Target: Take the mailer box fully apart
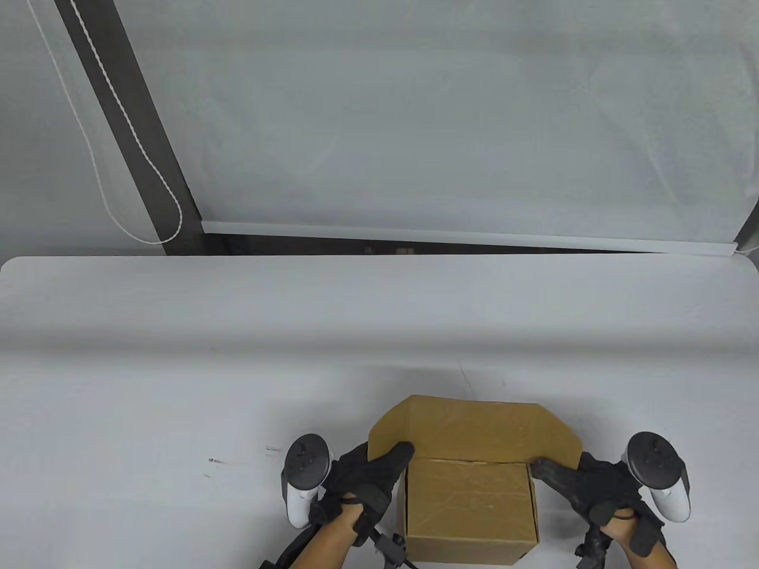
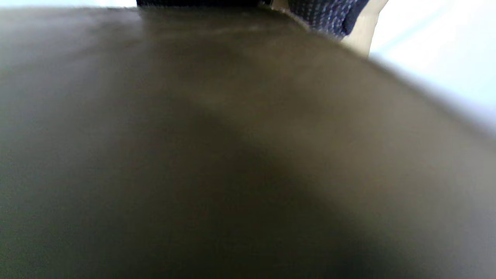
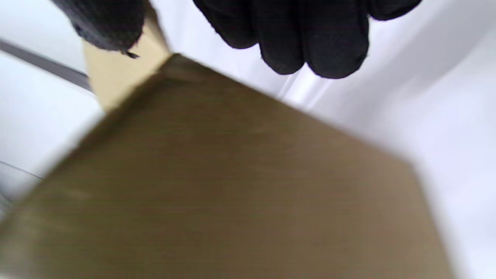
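We see our left hand (image 1: 362,480) low in the table view, its gloved fingers (image 1: 396,455) stretched forward and inward, tips pressed on cardboard just ahead of them. Our right hand (image 1: 593,483) mirrors it, fingers (image 1: 548,469) reaching inward, thumb tip touching a cardboard edge. In the right wrist view the other fingertips (image 3: 310,42) hang free, curled together, apart from the thumb

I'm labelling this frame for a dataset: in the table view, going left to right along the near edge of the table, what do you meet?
Left tracker → left hand → mailer box → right hand → right tracker.
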`<state>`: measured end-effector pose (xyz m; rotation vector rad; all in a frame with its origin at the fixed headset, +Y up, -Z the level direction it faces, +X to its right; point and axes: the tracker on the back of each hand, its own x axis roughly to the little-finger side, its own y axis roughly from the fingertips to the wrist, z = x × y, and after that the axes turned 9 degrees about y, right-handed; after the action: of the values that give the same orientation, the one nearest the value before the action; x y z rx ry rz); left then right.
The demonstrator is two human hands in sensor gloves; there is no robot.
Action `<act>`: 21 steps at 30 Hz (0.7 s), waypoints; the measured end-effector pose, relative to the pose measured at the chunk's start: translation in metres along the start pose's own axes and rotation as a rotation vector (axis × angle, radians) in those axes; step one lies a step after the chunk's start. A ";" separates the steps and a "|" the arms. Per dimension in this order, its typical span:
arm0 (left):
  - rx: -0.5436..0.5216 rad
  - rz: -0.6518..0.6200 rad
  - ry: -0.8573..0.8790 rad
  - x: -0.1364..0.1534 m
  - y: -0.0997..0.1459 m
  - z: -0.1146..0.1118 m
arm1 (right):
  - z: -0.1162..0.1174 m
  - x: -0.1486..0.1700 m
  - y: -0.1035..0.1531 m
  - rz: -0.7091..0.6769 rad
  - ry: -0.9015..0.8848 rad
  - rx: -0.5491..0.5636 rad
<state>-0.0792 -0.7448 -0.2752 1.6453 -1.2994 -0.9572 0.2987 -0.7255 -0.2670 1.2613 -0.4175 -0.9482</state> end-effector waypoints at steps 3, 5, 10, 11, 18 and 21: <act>-0.004 0.011 0.033 0.004 0.000 -0.001 | 0.013 0.006 -0.006 -0.059 -0.128 -0.105; 0.031 0.027 0.039 0.004 0.000 -0.001 | 0.030 0.005 -0.010 -0.087 -0.317 -0.224; 0.080 -0.025 0.052 0.002 -0.001 -0.002 | 0.017 -0.011 -0.007 -0.168 -0.232 0.046; 0.082 -0.049 0.047 -0.002 -0.001 -0.005 | 0.013 -0.015 -0.004 -0.177 -0.181 0.113; 0.155 -0.183 -0.339 -0.027 0.003 -0.028 | 0.005 -0.036 0.012 -0.271 -0.157 0.392; 0.249 -0.182 -0.611 -0.026 0.002 -0.033 | 0.010 -0.031 0.011 -0.239 -0.437 0.374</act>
<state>-0.0542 -0.7154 -0.2583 1.7484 -1.7442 -1.5421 0.2777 -0.7066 -0.2474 1.4600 -0.8287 -1.4046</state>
